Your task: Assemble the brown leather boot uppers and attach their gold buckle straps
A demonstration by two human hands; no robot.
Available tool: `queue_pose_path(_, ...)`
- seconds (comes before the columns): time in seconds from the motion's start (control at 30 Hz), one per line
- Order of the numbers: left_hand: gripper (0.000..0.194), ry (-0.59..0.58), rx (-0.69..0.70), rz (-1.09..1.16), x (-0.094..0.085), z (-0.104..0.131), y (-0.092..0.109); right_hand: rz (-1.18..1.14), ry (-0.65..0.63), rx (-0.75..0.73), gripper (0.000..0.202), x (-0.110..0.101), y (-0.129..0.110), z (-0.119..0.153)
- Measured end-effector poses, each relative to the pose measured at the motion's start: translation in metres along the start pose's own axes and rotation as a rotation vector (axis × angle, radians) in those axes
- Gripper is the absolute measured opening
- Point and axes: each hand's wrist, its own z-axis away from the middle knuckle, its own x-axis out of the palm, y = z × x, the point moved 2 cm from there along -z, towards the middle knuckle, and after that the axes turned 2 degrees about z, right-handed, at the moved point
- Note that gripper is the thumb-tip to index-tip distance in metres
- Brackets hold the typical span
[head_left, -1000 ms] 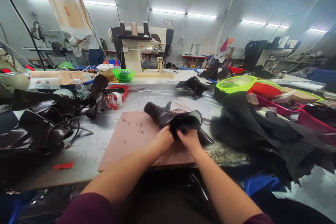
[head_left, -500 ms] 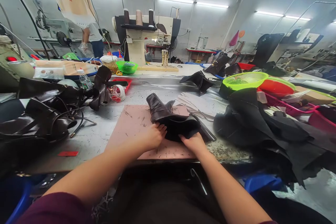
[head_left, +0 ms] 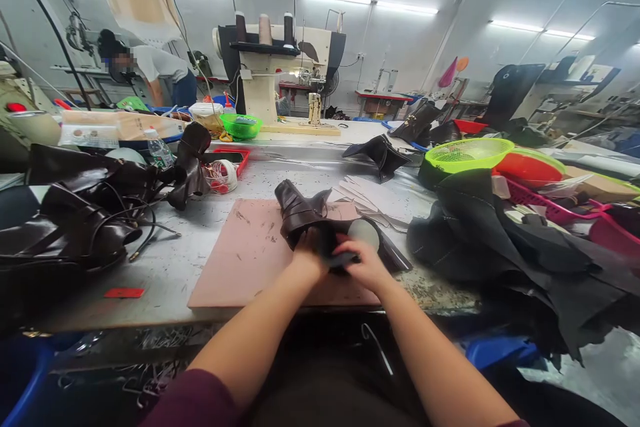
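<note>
A dark brown leather boot upper lies on a pinkish board in front of me, its wide opening towards me. My left hand reaches into that opening, its fingers mostly hidden by the dark inside. On the opening's right side my right hand pinches the black lining, which is blurred and partly folded out. A pale rounded patch shows beside the right hand, at the upper's edge; what it is I cannot make out.
Several brown boot uppers lie at the left. Black leather pieces are heaped at the right, below a yellow-green basket. Pale sheets lie behind the board. A sewing machine stands beyond; a person bends at the back left.
My left hand has moved from the upper's left rim into its opening. The right hand has drawn black lining outward, and the pale patch has appeared. The person behind has bent down.
</note>
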Motion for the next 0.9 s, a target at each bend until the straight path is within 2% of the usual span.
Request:
queue_pose_path(0.1, 0.058, -0.024, 0.021, 0.016, 0.001, 0.004, -0.004, -0.011, -0.221, -0.05, 0.021, 0.008, -0.01, -0.01)
queue_pose_path(0.2, 0.054, -0.014, 0.031, 0.008, -0.001, 0.011, -0.005, -0.008, -0.321, -0.034, 0.023, 0.003, -0.009, -0.022)
queue_pose_path(0.3, 0.05, 0.007, 0.035, 0.005, -0.006, 0.011, -0.003, 0.026, -0.282, -0.015, 0.023, -0.013, 0.0, -0.028)
queue_pose_path(0.43, 0.048, -0.001, 0.088, 0.015, -0.012, 0.006, -0.003, 0.169, -0.164, 0.014, 0.023, -0.04, 0.013, -0.022)
queue_pose_path(0.53, 0.042, 0.002, 0.192, 0.032, -0.013, 0.011, -0.01, 0.322, -0.089, 0.032, 0.02, -0.059, 0.018, -0.011)
queue_pose_path(0.6, 0.044, -0.028, 0.308, 0.049, -0.013, 0.019, -0.02, 0.383, -0.083, 0.007, 0.015, -0.064, 0.015, -0.004)
queue_pose_path(0.7, 0.055, -0.141, 0.47, 0.051, -0.017, 0.033, -0.041, 0.399, -0.11, -0.038, 0.012, -0.059, 0.01, 0.001)
queue_pose_path(0.77, 0.055, -0.205, 0.502, 0.03, -0.022, 0.04, -0.052, 0.382, -0.127, -0.049, 0.011, -0.048, 0.011, 0.0)
queue_pose_path(0.83, 0.053, -0.232, 0.512, 0.013, -0.026, 0.046, -0.056, 0.361, -0.13, -0.046, 0.008, -0.036, 0.015, -0.003)
queue_pose_path(0.9, 0.063, -0.238, 0.522, 0.031, -0.028, 0.052, -0.051, 0.341, -0.12, -0.034, 0.006, -0.028, 0.021, -0.006)
